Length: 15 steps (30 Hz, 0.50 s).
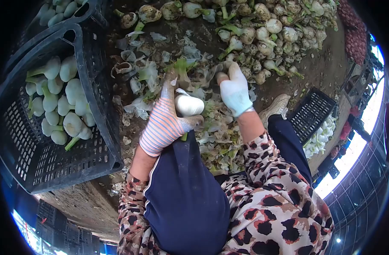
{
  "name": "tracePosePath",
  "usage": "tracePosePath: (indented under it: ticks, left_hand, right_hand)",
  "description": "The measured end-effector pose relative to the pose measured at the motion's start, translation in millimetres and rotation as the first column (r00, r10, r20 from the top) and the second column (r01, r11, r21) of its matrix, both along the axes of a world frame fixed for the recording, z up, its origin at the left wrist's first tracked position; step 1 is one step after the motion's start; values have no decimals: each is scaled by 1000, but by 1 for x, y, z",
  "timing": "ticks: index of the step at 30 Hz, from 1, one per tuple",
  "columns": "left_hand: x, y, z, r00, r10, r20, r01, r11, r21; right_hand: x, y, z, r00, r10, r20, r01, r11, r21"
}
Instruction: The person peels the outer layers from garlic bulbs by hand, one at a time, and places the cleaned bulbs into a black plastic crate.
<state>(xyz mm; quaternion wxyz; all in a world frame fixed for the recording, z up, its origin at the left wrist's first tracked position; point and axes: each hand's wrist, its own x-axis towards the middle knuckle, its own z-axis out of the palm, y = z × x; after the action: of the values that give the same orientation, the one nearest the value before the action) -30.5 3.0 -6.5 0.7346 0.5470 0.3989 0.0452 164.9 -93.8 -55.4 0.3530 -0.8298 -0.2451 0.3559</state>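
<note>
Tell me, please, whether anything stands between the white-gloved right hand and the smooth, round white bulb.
Nothing visible blocks the gap between the right hand and the bulb held in the striped-gloved left hand; loose papery peels lie beneath.

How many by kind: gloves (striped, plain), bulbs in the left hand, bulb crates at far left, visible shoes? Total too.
Striped glove: 1
Plain pale glove: 1
White bulb in left hand: 1
Left-side bulb crates: 2
Visible shoe: 1
Total: 6
</note>
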Motion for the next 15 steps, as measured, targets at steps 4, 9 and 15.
tracePosePath:
  ticks: [4, 9, 15]
  left_hand:
    - [0, -10, -16, 998, -50, -46, 61, 958, 280]
    - [4, -4, -17, 985, -170, 13, 99, 633, 768]
    - [-26, 30, 47, 738, 262, 622, -462, 868, 182]
  right_hand:
    - [-6, 5, 51, 829, 71, -555, -26, 996, 90]
    - [-15, 28, 69, 798, 602, -15, -592, 789, 166]
    - [8, 43, 18, 822, 473, 318, -502, 865, 12]
